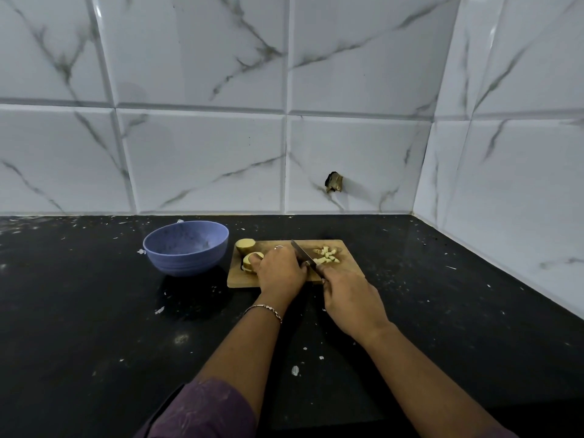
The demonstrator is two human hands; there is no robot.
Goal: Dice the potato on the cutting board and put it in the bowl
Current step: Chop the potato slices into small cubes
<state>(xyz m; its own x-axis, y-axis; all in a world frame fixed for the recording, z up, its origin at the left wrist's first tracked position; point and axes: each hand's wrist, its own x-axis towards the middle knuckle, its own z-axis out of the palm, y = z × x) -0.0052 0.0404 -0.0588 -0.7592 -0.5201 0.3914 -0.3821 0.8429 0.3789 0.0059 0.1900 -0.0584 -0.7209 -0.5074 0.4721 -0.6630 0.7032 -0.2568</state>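
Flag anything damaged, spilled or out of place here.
A jagged, dark-edged hole breaks the marble-look wall tile behind the cutting board. White flecks litter the black countertop, possibly scraps or paint. Nothing else stands out.

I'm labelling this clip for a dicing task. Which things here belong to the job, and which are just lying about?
Job: cutting board; knife, gripped by the right hand; potato chunk held by the left hand; potato half at the board's back corner; diced pieces; blue bowl.
Lying about: white flecks on the black counter; hole in the wall tile; bracelet.
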